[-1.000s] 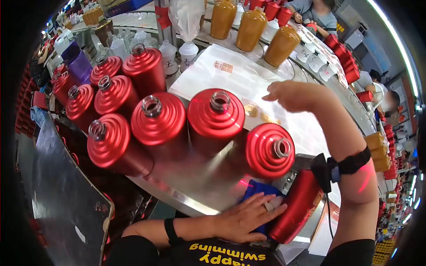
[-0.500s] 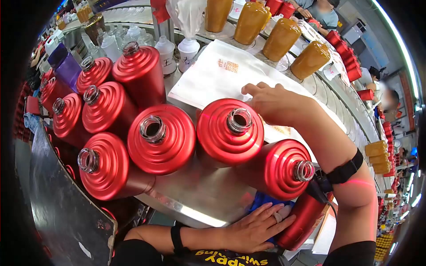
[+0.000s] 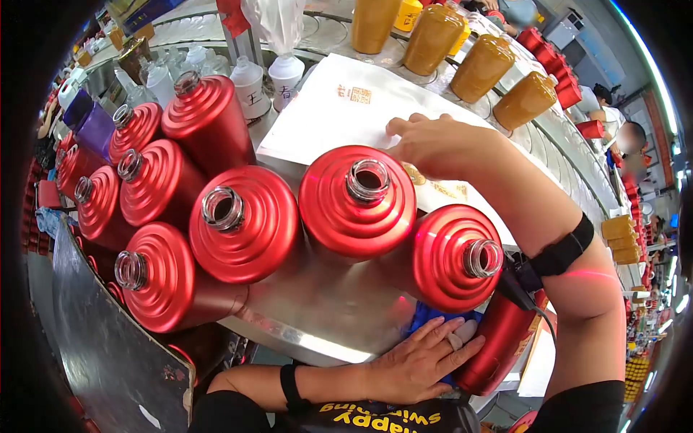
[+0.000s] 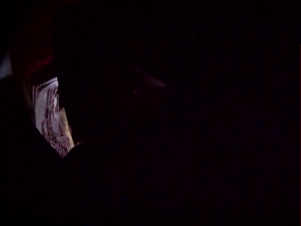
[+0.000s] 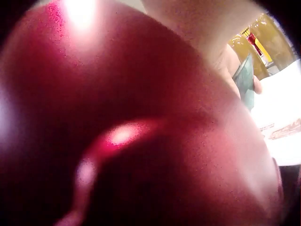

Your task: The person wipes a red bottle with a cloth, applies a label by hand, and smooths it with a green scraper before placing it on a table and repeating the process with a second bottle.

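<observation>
My left hand (image 3: 419, 361) lies over a blue cloth (image 3: 426, 315), its fingers extended onto a red bottle (image 3: 498, 343) on its side; one finger has a pale cover. The left wrist view is almost wholly dark. My right hand (image 3: 447, 148) reaches past the upright red bottles, low over white sheets (image 3: 317, 119) bearing gold labels (image 3: 449, 189). In the right wrist view, its fingers pinch a thin green-grey flat piece (image 5: 245, 84), whose kind does not show. A nearby red bottle (image 5: 141, 94) fills most of that view.
Several open-necked red bottles (image 3: 249, 224) stand across the metal table (image 3: 346, 303). Brown bottles (image 3: 482, 68) line the conveyor (image 3: 534, 137) behind the sheets. White bottles (image 3: 250, 86) are at the back left. A dark board (image 3: 108, 310) stands at the left.
The head view has shifted. My right hand has moved left over the sheets, behind the upright bottles. The left hand stays on the cloth and lying bottle. More brown bottles show along the conveyor.
</observation>
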{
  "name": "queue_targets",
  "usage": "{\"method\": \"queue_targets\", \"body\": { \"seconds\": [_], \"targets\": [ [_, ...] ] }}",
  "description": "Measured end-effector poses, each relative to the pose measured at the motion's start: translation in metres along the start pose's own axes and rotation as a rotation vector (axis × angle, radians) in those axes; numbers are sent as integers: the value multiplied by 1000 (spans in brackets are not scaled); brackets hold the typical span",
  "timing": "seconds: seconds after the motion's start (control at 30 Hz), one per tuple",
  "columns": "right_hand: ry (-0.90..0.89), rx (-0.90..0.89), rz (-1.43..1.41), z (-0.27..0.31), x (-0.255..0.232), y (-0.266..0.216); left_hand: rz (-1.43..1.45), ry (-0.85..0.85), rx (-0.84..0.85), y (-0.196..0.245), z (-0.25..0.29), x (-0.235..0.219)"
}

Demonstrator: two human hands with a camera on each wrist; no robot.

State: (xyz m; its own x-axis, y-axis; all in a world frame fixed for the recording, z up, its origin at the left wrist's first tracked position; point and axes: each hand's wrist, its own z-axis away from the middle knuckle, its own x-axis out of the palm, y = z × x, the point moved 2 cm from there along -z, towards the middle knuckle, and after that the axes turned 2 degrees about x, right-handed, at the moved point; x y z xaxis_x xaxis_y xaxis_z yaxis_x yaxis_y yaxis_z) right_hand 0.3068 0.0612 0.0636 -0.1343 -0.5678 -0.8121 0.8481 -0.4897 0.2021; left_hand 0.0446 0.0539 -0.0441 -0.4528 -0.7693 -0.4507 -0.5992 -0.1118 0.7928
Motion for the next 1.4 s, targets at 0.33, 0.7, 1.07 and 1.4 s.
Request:
{"method": "queue_targets", "body": {
  "seconds": [0.33,0.7,1.07,1.4],
  "targets": [
    [-122,221,68,8,8,33,-16,18,2,1,-1,-1],
    [347,-237,-219,-9,13,32,23,9,-9,0,-2,-3],
    [675,-4,-405,92,4,70,157,64,-45,2,0,-12],
    [889,208,-999,226,36,47,192,554,40,77,-37,-91]
  ]
}}
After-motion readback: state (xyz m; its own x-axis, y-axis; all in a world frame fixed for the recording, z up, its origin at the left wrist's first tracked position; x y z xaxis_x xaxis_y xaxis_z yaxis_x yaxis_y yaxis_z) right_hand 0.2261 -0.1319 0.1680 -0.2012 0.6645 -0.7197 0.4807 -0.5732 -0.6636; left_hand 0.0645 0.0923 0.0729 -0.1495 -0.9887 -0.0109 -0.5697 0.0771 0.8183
